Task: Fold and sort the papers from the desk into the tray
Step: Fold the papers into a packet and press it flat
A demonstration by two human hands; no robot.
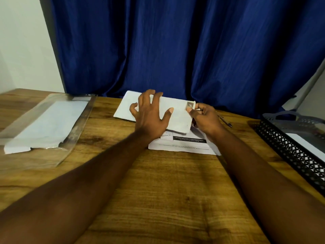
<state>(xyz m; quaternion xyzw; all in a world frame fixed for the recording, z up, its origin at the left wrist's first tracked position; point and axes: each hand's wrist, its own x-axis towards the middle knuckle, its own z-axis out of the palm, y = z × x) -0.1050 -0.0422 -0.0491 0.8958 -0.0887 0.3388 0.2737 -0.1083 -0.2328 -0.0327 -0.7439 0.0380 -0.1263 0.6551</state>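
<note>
A: Far left: a plastic sleeve (77,124) lies flat on the desk (158,191) with a white sheet (49,124) inside. Neither hand is near it. No risk that I see.

B: Noted. Left hand?

A: The left hand (151,115) is open, fingers spread and slightly arched. The tips are down on the folded paper (177,118), which sits mid-desk near the back edge by the curtain (175,50). It pins rather than grips.

B: Hazard?

A: Only the fingertips bear down. With uneven pressure, the fold likely springs up or the crease runs crooked.

B: Right hand?

A: The right hand (204,117) pinches the folded paper's right corner between thumb and forefinger. Beside the pinch is a small grey mark (190,105). Staple, clip or stamp, I cannot tell. A tug against the pinned side could tear that corner.

B: What's underneath?

A: A printed sheet (184,146) with a black bar across it, partly covered by the folded paper. Sliding the top piece may drag this one along or crumple its edge.

B: Further right?

A: A pen (226,121) lies just behind the right hand, and the wrist could set it rolling. Then the black mesh tray (290,150) at the desk's right edge, with one white paper (306,143) in it. The tray is well apart from the fold, so the paper may fall open on the carry across.
</note>
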